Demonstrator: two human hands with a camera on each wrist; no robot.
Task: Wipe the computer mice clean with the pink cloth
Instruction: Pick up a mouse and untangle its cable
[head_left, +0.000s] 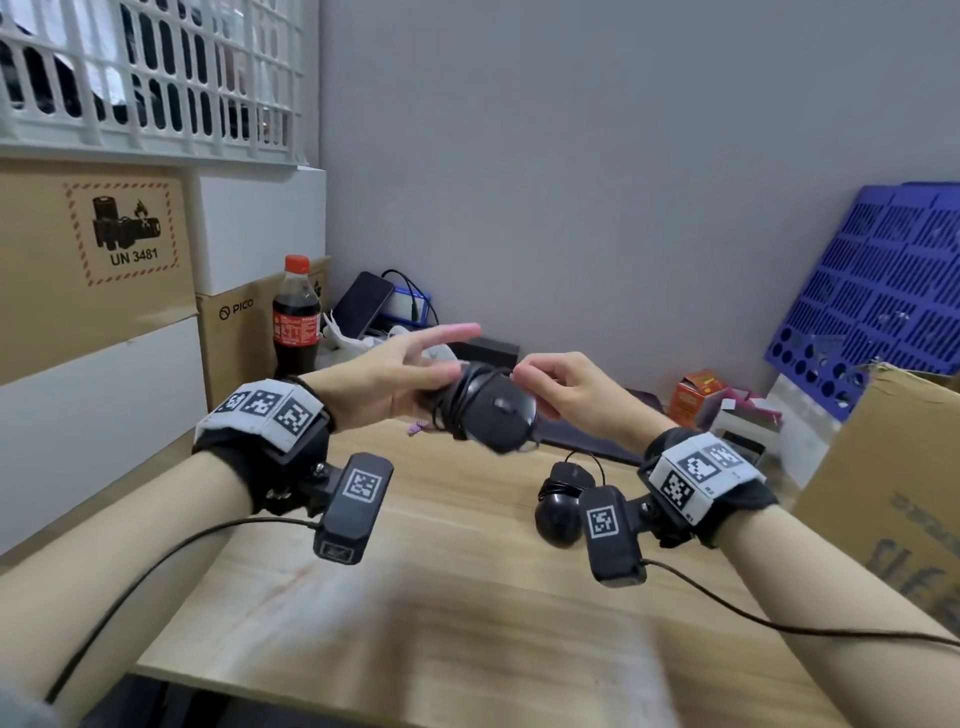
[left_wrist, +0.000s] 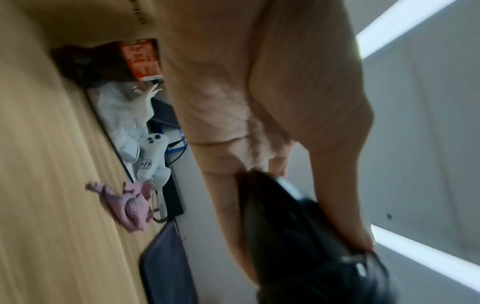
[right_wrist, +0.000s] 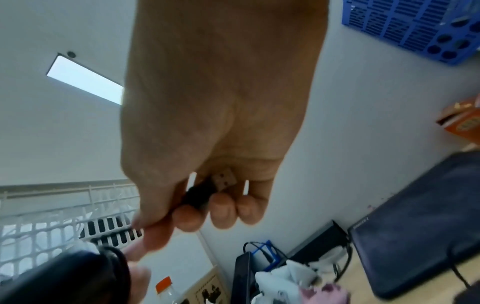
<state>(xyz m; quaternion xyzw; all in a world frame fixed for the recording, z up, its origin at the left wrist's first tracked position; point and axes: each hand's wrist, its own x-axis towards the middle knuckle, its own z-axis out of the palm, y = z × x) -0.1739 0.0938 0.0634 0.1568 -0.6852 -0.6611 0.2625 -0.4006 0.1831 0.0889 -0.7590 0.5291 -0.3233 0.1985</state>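
Note:
A black mouse (head_left: 485, 413) with its cable wound round it is held above the wooden table (head_left: 415, 597). My left hand (head_left: 410, 374) grips it from the left, one finger stretched out; the left wrist view shows thumb and fingers round the mouse (left_wrist: 298, 236). My right hand (head_left: 556, 384) is curled at the mouse's right and pinches the cable's USB plug (right_wrist: 224, 179). A second black mouse (head_left: 561, 499) lies on the table under my right wrist. The pink cloth (left_wrist: 130, 203) lies crumpled on the table beyond the hands, mostly hidden in the head view.
Cardboard boxes (head_left: 93, 260) and a cola bottle (head_left: 296, 317) stand at the left. A blue crate (head_left: 883, 291), an orange carton (head_left: 696, 395) and an open cardboard box (head_left: 893, 467) crowd the right. A dark flat pad (left_wrist: 166, 267) and a white controller (left_wrist: 153, 156) lie by the wall.

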